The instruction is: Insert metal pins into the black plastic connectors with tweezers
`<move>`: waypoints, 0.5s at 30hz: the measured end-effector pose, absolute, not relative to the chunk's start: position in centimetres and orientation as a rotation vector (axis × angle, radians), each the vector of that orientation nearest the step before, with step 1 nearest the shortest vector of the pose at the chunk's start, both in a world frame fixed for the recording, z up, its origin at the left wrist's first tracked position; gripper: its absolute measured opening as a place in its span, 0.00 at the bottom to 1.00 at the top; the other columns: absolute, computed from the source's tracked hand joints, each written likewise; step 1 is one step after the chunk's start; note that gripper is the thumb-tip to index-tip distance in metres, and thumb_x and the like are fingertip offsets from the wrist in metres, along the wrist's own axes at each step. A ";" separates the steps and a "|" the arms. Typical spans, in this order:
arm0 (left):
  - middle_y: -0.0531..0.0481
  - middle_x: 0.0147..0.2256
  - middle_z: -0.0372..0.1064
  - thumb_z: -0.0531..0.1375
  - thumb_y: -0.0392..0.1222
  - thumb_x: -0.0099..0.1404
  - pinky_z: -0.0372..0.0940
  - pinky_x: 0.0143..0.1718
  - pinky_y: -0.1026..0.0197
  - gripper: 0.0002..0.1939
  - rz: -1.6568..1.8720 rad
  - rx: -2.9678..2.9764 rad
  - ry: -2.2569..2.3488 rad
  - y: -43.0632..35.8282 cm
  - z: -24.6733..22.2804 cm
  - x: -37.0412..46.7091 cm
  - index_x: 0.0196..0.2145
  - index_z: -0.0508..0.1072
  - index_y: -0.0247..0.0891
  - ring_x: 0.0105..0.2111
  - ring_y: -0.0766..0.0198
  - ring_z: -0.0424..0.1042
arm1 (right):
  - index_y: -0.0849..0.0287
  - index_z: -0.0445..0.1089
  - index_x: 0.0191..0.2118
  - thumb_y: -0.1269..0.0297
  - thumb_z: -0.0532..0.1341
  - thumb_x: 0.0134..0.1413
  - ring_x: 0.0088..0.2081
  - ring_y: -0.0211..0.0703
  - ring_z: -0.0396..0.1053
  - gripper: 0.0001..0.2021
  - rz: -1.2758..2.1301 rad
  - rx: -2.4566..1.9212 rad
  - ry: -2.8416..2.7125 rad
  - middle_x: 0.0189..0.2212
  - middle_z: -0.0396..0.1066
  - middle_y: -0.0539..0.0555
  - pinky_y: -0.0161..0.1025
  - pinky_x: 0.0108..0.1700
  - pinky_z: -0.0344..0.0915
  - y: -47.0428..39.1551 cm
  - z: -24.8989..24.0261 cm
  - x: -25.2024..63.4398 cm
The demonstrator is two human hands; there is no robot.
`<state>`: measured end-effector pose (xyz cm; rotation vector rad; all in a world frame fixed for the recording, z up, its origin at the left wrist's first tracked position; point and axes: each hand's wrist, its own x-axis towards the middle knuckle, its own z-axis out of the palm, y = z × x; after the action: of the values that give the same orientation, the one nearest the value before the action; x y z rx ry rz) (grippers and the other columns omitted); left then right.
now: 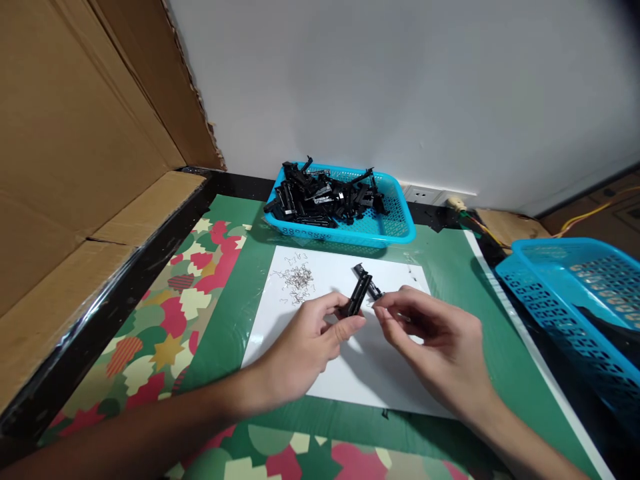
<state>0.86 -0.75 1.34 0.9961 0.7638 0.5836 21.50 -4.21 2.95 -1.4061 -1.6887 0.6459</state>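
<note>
My left hand (313, 340) grips a slim black plastic part (359, 295) between thumb and fingers, tilted above the white sheet (340, 373). Close to its right side, my right hand (435, 340) is closed in a pinch, thumb against forefinger. Whatever those fingertips hold is too small to make out. A second black plastic piece (374, 291) shows just behind the held one, partly hidden by it. Left of the hands, a loose pile of tiny bent metal wire pieces (299, 279) lies on the sheet.
A blue basket (395, 230) heaped with black plastic parts (320, 193) stands against the wall. Another blue basket (545, 293) is at the right, with dark pieces inside. Cardboard (75, 133) walls the left side. A wall socket (423, 194) and cables sit behind.
</note>
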 end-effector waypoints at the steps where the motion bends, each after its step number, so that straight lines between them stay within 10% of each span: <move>1: 0.58 0.31 0.58 0.66 0.56 0.72 0.43 0.21 0.66 0.18 0.584 0.999 0.776 -0.7 1.3 0.9 0.42 0.71 0.37 0.21 0.76 0.48 | 0.54 0.75 0.37 0.61 0.63 0.70 0.27 0.40 0.65 0.08 0.608 -1.405 -1.733 0.28 0.70 0.52 0.38 0.27 0.63 -4.2 3.1 21.6; 15: 0.57 0.21 0.57 0.61 0.55 0.75 0.50 0.30 0.61 0.26 0.515 1.361 0.918 -1.0 1.4 0.6 0.23 0.67 0.37 0.24 0.69 0.54 | 0.58 0.76 0.35 0.58 0.65 0.66 0.27 0.39 0.63 0.10 0.755 -1.618 -1.766 0.26 0.70 0.52 0.36 0.29 0.60 -2.7 4.1 24.0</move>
<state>0.65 -0.96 1.42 1.3613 0.9182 0.5146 24.03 -2.66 4.15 -1.6177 -1.7656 0.7550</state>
